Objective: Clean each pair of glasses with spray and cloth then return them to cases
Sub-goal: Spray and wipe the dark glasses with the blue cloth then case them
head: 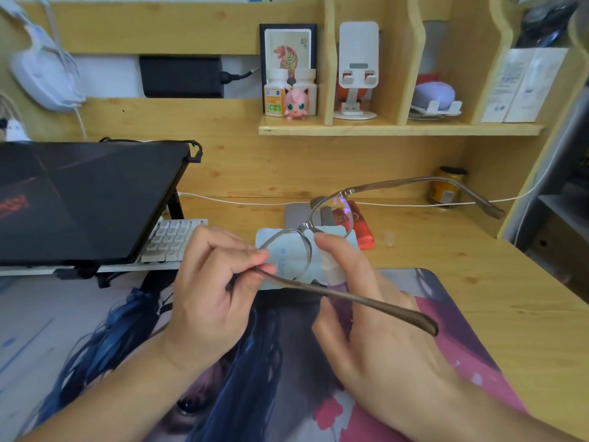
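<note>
Above a printed desk mat (366, 406), head view: glasses (307, 232) with a thin metal frame, held up off the desk, temples unfolded. Left hand (210, 295) pinched on the near temple close to the hinge, thumb and forefinger closed around it; that temple running rightward and toward the camera, across the right hand (366, 317). Right hand curled around a small spray bottle (333, 271), forefinger raised over its top beside the near lens; bottle mostly hidden by the fingers, so nozzle direction cannot be told. Far temple reaching out to the right, above the wooden desk (478, 282). Hands close together, not touching.

Behind the glasses, flat on the desk: a pale cleaning cloth (287, 260), partly seen through the near lens. Just beyond it, a grey case (296, 215) and a red case (361, 231) side by side, the red one to the right; open or closed cannot be told.

Left side: closed black laptop (86, 199) on a raised stand, with a white keyboard (169, 239) tucked beneath its edge. White cable (239, 200) along the back of the desk. Small yellow jar (446, 189) at the back right.

Upper shelf (398, 129): framed tiger picture (287, 49), two pill bottles, pink round-eyed figurine (296, 103), white phone stand (357, 68).
</note>
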